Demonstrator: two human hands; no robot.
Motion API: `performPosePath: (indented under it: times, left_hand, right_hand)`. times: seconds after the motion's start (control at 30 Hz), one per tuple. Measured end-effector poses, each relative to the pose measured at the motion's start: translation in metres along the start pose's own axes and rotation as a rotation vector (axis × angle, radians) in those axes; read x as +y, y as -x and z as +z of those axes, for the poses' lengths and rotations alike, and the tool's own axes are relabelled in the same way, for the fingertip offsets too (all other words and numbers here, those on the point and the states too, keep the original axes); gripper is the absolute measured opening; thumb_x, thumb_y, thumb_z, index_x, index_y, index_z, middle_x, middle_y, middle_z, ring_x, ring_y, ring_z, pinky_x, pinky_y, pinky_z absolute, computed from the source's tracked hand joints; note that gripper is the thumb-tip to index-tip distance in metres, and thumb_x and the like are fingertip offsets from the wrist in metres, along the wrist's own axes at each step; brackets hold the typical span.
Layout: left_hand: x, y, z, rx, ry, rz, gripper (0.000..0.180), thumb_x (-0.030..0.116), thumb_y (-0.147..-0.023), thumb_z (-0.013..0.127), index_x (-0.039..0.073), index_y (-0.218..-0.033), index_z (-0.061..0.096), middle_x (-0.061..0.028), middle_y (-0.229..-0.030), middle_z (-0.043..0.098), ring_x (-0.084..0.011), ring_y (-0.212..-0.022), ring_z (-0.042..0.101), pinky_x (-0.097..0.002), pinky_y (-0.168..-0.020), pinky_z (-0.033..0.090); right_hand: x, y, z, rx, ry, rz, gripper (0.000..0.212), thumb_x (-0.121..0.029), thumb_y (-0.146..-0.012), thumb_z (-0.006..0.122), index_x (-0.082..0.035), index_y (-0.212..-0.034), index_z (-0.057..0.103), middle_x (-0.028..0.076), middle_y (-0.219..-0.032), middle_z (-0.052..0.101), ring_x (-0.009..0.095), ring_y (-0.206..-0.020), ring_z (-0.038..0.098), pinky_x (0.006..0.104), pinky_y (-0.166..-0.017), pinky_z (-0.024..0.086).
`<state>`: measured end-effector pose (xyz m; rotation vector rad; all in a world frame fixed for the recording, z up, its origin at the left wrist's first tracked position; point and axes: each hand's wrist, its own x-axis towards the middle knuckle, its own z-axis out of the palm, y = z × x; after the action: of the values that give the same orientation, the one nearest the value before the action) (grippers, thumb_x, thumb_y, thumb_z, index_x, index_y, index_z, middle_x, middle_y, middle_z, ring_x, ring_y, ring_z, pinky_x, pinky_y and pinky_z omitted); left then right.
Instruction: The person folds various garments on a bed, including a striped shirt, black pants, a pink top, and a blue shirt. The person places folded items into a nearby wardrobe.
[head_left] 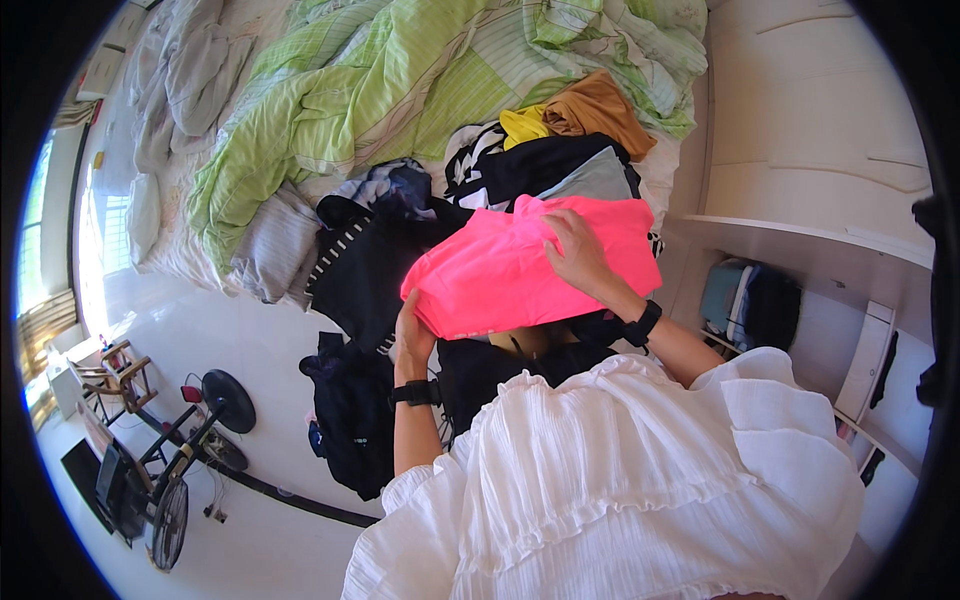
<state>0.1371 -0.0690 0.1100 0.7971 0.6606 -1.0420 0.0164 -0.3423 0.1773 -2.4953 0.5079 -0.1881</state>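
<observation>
A bright pink garment lies spread out in front of me, over the bed's near edge. My left hand grips its lower left edge, thumb on top and the other fingers partly hidden. Across the upper middle of the cloth rests my right hand, its fingers apart and touching the fabric. Just left of the pink garment is a black garment with white stitch-like marks. Behind it, a pile holds a black garment, a light grey cloth, a yellow cloth and a brown one.
A green and white quilt covers much of the bed. Dark clothing hangs low at my left. Fans and a wooden chair stand on the floor at far left. On the right, an open cabinet holds folded clothes.
</observation>
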Motion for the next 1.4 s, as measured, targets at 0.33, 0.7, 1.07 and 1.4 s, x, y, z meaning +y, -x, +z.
performPosePath:
  times: [0.33, 0.7, 1.07, 1.4]
  left_hand:
    - [0.008, 0.025, 0.017, -0.098, -0.05, 0.089, 0.045, 0.028, -0.094, 0.045, -0.002, -0.127, 0.042, -0.0134, -0.129, 0.05, -0.0261, -0.117, 0.05, -0.0395, -0.099, 0.04]
    - [-0.044, 0.087, 0.191, -0.345, -0.881, 0.468, 0.033, 0.016, -0.095, 0.047, -0.001, -0.123, 0.051, -0.006, -0.11, 0.059, -0.0104, -0.1, 0.055, -0.0226, -0.084, 0.044]
    - [-0.179, 0.078, 0.234, -0.704, -1.628, 0.498, 0.054, 0.025, -0.085, 0.063, 0.001, -0.13, 0.045, -0.02, -0.127, 0.049, -0.0256, -0.108, 0.056, -0.0303, -0.086, 0.047]
    - [-0.127, 0.056, 0.201, -0.336, -1.514, 0.46, 0.059, 0.034, -0.086, 0.062, 0.002, -0.132, 0.042, -0.0156, -0.127, 0.051, -0.0252, -0.106, 0.056, -0.0345, -0.086, 0.047]
  right_hand:
    - [-0.015, 0.046, 0.034, -0.122, -0.289, 0.286, 0.043, -0.018, -0.084, 0.055, -0.002, -0.123, 0.048, 0.015, -0.124, 0.047, 0.029, -0.082, 0.062, 0.0382, -0.075, 0.05]
    - [0.003, 0.065, 0.021, -0.064, -0.71, 0.354, 0.041, -0.02, -0.087, 0.05, -0.001, -0.123, 0.049, 0.017, -0.125, 0.05, 0.03, -0.108, 0.054, 0.0352, -0.09, 0.045]
    - [0.08, 0.141, 0.011, 0.239, -1.765, 0.808, 0.041, -0.022, -0.087, 0.05, -0.004, -0.123, 0.05, 0.016, -0.127, 0.049, 0.03, -0.113, 0.05, 0.0395, -0.093, 0.041]
    - [0.067, 0.133, 0.013, 0.311, -0.554, 0.754, 0.04, -0.023, -0.087, 0.049, -0.006, -0.123, 0.05, 0.015, -0.13, 0.047, 0.03, -0.117, 0.046, 0.0434, -0.096, 0.037]
